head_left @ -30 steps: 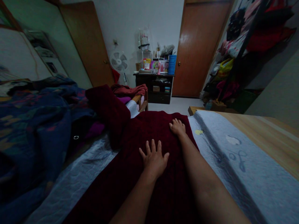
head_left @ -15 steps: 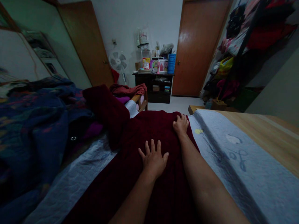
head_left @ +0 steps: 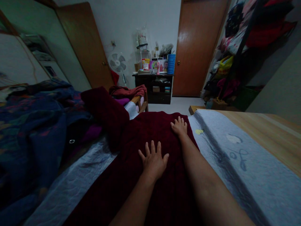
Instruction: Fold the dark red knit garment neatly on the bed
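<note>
A dark red garment (head_left: 155,128) lies spread over a light blue quilted sheet (head_left: 211,135), with one sleeve-like part (head_left: 101,106) stretching out to the upper left. My left hand (head_left: 154,161) rests flat on the middle of the garment, fingers spread. Farther out, near the garment's upper right edge, my right hand (head_left: 179,126) lies palm down with its fingers apart. Neither hand holds anything. The garment's near end runs out of view between and below my forearms.
Blue patterned fabric (head_left: 42,119) is heaped on the left. Folded reddish cloth (head_left: 128,91) sits by a wooden frame beyond the garment. A dark cabinet (head_left: 152,91) and a fan (head_left: 117,62) stand at the wall. Bare wood (head_left: 265,128) borders the sheet on the right.
My right hand has shifted slightly left on the garment and its fingers have spread. My left hand stays flat in nearly the same place. The view has moved slightly.
</note>
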Tool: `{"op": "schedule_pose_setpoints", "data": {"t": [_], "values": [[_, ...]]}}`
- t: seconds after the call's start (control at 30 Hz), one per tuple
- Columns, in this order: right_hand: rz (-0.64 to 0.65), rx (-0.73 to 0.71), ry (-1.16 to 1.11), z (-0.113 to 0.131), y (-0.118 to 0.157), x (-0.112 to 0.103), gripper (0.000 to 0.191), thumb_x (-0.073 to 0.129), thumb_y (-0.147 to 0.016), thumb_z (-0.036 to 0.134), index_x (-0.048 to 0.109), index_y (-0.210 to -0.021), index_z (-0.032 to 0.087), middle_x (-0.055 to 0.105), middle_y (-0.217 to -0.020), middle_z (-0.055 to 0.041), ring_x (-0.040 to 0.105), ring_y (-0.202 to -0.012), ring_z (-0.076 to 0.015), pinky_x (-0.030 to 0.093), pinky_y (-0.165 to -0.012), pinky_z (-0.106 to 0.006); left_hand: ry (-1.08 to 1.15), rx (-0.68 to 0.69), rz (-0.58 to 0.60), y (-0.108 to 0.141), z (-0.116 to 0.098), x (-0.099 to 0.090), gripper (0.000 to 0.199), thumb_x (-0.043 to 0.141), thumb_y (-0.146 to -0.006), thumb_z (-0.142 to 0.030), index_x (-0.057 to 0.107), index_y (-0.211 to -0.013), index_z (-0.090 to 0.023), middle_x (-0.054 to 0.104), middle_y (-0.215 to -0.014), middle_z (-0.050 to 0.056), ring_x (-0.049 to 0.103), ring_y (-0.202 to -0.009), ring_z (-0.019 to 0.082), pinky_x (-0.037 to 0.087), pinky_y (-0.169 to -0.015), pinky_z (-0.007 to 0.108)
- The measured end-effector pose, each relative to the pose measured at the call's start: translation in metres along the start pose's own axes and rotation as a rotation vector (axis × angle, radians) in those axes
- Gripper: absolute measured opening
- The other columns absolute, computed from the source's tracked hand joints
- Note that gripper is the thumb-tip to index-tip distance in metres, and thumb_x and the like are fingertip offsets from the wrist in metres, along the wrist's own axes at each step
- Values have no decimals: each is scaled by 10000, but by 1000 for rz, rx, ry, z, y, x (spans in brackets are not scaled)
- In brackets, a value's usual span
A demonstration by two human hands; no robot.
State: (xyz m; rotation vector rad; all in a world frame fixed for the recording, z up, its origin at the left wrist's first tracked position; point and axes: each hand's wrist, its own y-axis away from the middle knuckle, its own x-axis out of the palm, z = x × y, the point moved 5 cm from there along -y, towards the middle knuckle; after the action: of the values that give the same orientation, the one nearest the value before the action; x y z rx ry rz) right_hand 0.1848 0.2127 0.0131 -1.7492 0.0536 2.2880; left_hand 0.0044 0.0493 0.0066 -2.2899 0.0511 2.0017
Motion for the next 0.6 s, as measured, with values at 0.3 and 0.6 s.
{"op": "schedule_pose_setpoints", "data": {"t": [0.3, 0.6], "values": [[-157, -59, -10, 1, 5, -8, 384, 431, -872, 303, 615, -1173, 152, 380, -1470, -89, 243, -1376, -265, 209, -1090, -439, -1, -2, 2, 0, -1, 1, 693, 273, -882, -617, 257, -1475, -259, 206, -1550, 118, 98, -1405, 411, 74, -1026, 719], [-26, -109, -25, 9, 1, -6, 443, 375, -915, 360, 567, -1239, 127, 470, -1402, -112, 244, -1376, -274, 249, -1071, -405, 3, -9, 42, 0, -1, 0, 695, 277, -881, -610, 237, -1481, -260, 180, -1558, 112, 70, -1410, 410, 82, -1030, 717]]}}
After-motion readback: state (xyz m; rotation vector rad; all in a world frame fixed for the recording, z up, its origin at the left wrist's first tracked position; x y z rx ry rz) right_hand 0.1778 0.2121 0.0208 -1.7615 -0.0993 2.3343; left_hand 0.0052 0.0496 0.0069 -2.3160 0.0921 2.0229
